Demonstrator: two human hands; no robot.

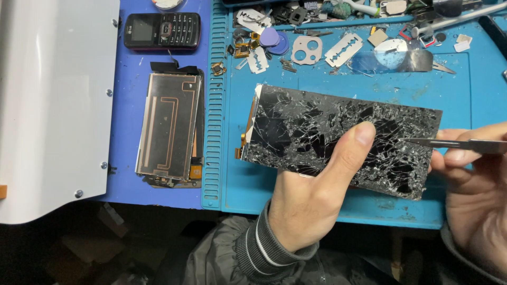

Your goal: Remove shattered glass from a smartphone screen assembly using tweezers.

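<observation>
Glass-removal step: your left hand (309, 198) grips the shattered screen (338, 138) over the mat's near edge, thumb pressed on the glass; your right hand (475, 184) pinches the blade (457, 143) at the screen's right edge, so next work the tip under a shard w/ light pressure.

A shattered black rectangular phone screen (338, 140) lies held above the blue mat; a black keypad phone's small dark screen (142, 30) sits top left.

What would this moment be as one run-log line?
left hand: holds cracked phone screen | right hand: holds metal tool, tip at screen's right end | under: blue mat
</observation>
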